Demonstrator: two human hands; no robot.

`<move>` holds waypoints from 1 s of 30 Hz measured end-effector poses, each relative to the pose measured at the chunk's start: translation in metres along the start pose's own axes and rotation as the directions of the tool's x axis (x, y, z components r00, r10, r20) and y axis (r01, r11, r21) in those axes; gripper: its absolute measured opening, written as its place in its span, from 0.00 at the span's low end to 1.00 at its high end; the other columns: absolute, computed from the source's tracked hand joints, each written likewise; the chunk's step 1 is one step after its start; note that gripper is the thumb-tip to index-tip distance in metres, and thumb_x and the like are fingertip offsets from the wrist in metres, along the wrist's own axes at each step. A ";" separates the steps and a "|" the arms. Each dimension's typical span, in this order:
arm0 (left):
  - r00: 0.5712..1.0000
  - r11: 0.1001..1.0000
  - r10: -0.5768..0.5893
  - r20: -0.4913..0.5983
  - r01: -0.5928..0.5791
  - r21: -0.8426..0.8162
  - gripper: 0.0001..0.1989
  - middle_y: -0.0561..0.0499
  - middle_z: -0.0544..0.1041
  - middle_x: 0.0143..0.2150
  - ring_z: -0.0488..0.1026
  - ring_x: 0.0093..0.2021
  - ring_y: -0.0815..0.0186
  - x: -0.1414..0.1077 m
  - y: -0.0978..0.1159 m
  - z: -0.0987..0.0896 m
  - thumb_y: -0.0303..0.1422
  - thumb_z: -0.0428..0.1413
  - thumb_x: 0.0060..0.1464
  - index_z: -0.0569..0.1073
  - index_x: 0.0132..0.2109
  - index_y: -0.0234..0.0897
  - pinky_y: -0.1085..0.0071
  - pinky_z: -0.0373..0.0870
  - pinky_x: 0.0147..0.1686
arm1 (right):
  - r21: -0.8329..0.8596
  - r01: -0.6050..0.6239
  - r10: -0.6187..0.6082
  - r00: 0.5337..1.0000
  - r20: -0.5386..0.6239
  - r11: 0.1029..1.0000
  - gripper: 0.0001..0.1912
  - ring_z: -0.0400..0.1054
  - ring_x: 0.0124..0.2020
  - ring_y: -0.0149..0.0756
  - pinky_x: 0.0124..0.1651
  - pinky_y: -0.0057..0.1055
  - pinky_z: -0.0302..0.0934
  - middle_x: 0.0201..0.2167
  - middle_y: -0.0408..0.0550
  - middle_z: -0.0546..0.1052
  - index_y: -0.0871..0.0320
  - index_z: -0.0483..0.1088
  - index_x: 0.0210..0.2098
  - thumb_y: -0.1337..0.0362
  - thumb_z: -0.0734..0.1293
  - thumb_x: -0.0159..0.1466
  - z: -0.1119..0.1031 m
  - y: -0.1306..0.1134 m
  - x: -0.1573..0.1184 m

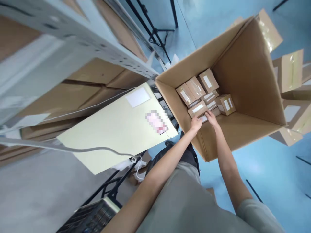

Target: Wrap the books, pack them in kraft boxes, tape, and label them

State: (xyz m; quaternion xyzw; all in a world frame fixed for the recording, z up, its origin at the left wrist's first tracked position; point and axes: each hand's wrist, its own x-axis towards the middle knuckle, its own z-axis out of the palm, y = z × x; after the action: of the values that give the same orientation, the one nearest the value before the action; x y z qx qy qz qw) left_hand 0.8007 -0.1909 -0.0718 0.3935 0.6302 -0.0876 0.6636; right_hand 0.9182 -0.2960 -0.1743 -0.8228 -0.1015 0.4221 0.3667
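Both my hands reach down into a large open cardboard box [245, 68]. My left hand [196, 124] is at the near edge of a small cardboard box [195, 111] with a white label, its fingers closed on it. My right hand [212, 118] grips the right end of the same small box, with its fingertips partly hidden. Around it lie several similar small boxes, among them a labelled box [208, 81] at the back and another box [226, 104] to the right.
Left of the large box is a pale yellow tabletop [104, 132] with a white paper [138, 97], a blurred pink item [156, 122] and a grey cable [97, 149]. A metal rack [109, 51] holds cartons. More taped cartons [293, 71] stand at the right on the blue floor.
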 end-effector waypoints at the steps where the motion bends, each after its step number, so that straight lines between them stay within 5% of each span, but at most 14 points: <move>1: 0.999 0.999 0.031 0.023 -0.030 -0.043 0.24 0.33 0.80 0.71 0.77 0.74 0.49 -0.020 0.001 -0.010 0.24 0.64 0.66 0.81 0.67 0.33 0.57 0.69 0.77 | 0.022 -0.040 0.039 0.999 0.015 0.999 0.36 0.73 0.73 0.60 0.79 0.63 0.62 0.68 0.69 0.81 0.63 0.81 0.64 0.41 0.72 0.70 -0.006 -0.014 -0.015; 3: 0.991 0.985 0.108 0.076 -0.096 -0.143 0.23 0.32 0.79 0.73 0.77 0.74 0.50 -0.060 -0.003 -0.038 0.24 0.65 0.65 0.82 0.65 0.33 0.57 0.69 0.77 | 0.053 -0.065 0.063 0.997 0.035 0.997 0.38 0.69 0.77 0.60 0.82 0.63 0.56 0.72 0.66 0.78 0.61 0.81 0.64 0.39 0.74 0.66 -0.015 -0.044 -0.046; 6: 0.958 0.924 0.245 0.150 -0.185 -0.333 0.22 0.33 0.79 0.72 0.78 0.73 0.49 -0.114 -0.022 -0.097 0.28 0.67 0.63 0.83 0.63 0.36 0.51 0.69 0.77 | 0.071 0.057 -0.062 0.996 0.070 0.996 0.44 0.69 0.78 0.61 0.84 0.62 0.55 0.73 0.65 0.78 0.59 0.82 0.64 0.33 0.77 0.61 -0.016 -0.097 -0.095; 9: 0.929 0.811 0.362 0.075 -0.274 -0.516 0.23 0.35 0.80 0.72 0.80 0.70 0.47 -0.166 -0.052 -0.169 0.36 0.70 0.61 0.83 0.62 0.38 0.46 0.71 0.74 | 0.097 0.219 -0.231 0.962 0.142 0.971 0.45 0.70 0.77 0.58 0.83 0.59 0.57 0.73 0.61 0.78 0.56 0.80 0.66 0.31 0.76 0.62 0.003 -0.158 -0.153; 13: 0.880 0.584 0.441 -0.176 -0.431 -0.688 0.22 0.38 0.85 0.66 0.84 0.63 0.50 -0.239 -0.115 -0.267 0.40 0.71 0.58 0.85 0.58 0.40 0.50 0.74 0.69 | 0.154 0.389 -0.418 0.856 0.304 0.908 0.39 0.74 0.74 0.55 0.82 0.59 0.61 0.72 0.58 0.79 0.52 0.79 0.67 0.36 0.77 0.66 0.069 -0.235 -0.247; 17: 0.778 0.308 0.361 -0.515 -0.621 -0.721 0.19 0.40 0.88 0.58 0.84 0.59 0.52 -0.312 -0.204 -0.351 0.42 0.72 0.56 0.86 0.52 0.40 0.54 0.75 0.64 | 0.233 0.507 -0.550 0.673 0.494 0.830 0.34 0.81 0.66 0.56 0.74 0.61 0.69 0.66 0.62 0.84 0.54 0.80 0.63 0.39 0.78 0.67 0.176 -0.279 -0.356; 20: 0.655 0.139 0.241 -0.716 -0.753 -0.643 0.16 0.42 0.88 0.51 0.84 0.56 0.53 -0.364 -0.280 -0.400 0.44 0.72 0.55 0.86 0.45 0.39 0.57 0.76 0.61 | 0.261 0.559 -0.571 0.501 0.650 0.787 0.30 0.84 0.61 0.54 0.71 0.59 0.72 0.62 0.61 0.86 0.54 0.81 0.60 0.41 0.79 0.67 0.266 -0.280 -0.444; 24: 0.472 -0.021 0.009 -0.881 -0.881 -0.472 0.15 0.43 0.88 0.49 0.83 0.53 0.56 -0.425 -0.383 -0.443 0.45 0.71 0.56 0.86 0.43 0.39 0.60 0.76 0.59 | 0.248 0.612 -0.474 0.238 0.848 0.751 0.28 0.84 0.59 0.52 0.69 0.56 0.74 0.59 0.61 0.87 0.55 0.82 0.58 0.41 0.78 0.69 0.370 -0.253 -0.559; 30: 0.296 -0.182 -0.432 -0.852 -0.954 -0.239 0.14 0.45 0.88 0.48 0.83 0.52 0.56 -0.477 -0.517 -0.468 0.43 0.71 0.52 0.85 0.41 0.40 0.60 0.77 0.57 | 0.189 0.688 -0.170 -0.096 0.981 0.701 0.29 0.85 0.56 0.51 0.65 0.52 0.77 0.57 0.58 0.88 0.53 0.83 0.57 0.39 0.77 0.68 0.476 -0.199 -0.696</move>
State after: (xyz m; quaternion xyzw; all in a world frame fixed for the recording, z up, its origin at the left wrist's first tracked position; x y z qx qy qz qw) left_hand 0.0346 -0.4247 0.1962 -0.0565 0.5171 0.8146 0.2566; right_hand 0.1468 -0.2399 0.2158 -0.2885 -0.6647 0.6730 0.1484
